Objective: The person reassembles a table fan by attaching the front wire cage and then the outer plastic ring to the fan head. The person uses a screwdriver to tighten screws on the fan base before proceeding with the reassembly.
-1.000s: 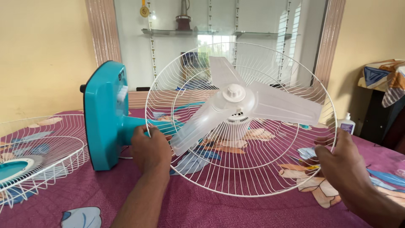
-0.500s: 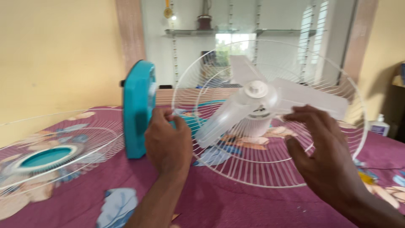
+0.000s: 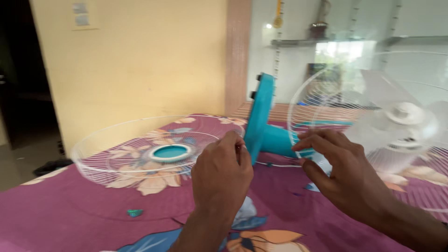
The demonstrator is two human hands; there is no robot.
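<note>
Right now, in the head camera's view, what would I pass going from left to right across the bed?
Detached white wire guard → left hand → teal fan base → right hand → translucent fan blades inside the rear guard.

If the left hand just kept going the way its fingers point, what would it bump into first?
Most likely the loose white wire fan guard lying on the purple cloth. The left hand points forward and slightly left toward its near rim. Depth is hard to judge; the teal fan base stands just to the right.

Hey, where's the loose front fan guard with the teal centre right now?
The front fan guard lies flat on the purple bedspread, left in the head view, beside the teal fan base.
</note>
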